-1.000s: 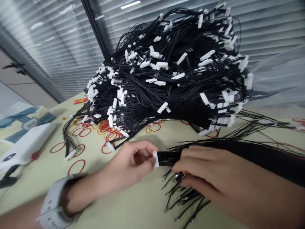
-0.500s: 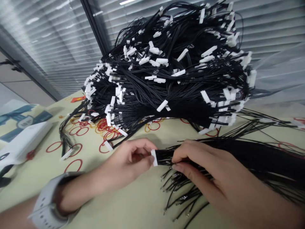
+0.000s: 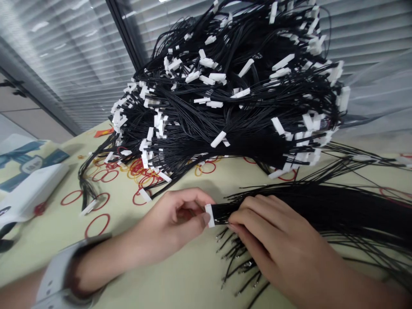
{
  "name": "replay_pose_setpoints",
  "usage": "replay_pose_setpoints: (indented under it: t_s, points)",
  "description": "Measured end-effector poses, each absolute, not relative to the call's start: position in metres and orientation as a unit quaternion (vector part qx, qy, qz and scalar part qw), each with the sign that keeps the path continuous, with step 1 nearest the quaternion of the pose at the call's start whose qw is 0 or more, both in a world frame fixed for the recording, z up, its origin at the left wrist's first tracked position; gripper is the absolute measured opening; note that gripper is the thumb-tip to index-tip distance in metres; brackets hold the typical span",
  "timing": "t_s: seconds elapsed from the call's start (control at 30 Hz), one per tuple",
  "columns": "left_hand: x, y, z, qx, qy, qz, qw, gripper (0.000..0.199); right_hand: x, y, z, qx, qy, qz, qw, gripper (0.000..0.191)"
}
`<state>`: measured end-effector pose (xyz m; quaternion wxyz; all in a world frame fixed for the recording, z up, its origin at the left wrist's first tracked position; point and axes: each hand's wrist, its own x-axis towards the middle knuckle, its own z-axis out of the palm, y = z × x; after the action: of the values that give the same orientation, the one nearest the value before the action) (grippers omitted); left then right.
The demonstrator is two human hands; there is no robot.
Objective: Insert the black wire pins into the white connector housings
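Through my remote head view, the left hand pinches a white connector housing above a pale tabletop, and the right hand grips black wires just beside it. I judge that a wire could slip or snag, because loose crimped ends crowd those fingertips. I cannot tell whether the white case beyond the left forearm holds anything.

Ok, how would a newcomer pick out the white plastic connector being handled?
Find the big heap of black wires with white plastic connectors on the pale green table. In front, the bare left hand pinches one white plastic connector. Unlike those in the heap, it sits between fingertips.
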<state>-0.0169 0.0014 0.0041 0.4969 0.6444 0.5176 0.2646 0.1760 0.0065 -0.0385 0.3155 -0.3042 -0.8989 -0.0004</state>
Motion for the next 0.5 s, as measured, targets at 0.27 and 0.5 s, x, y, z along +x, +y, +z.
replay_pose_setpoints:
  t_s: [0.27,0.5]
  points:
    - [-0.012,-0.005,0.005,0.659,0.533,0.246,0.47,0.012,0.176,0.004,-0.044,-0.314,-0.886,0.045,0.337,0.019]
    - [-0.008,-0.01,0.002,0.617,0.546,0.261,0.503,0.014,0.174,0.005,-0.042,-0.259,-0.907,0.017,0.331,0.019]
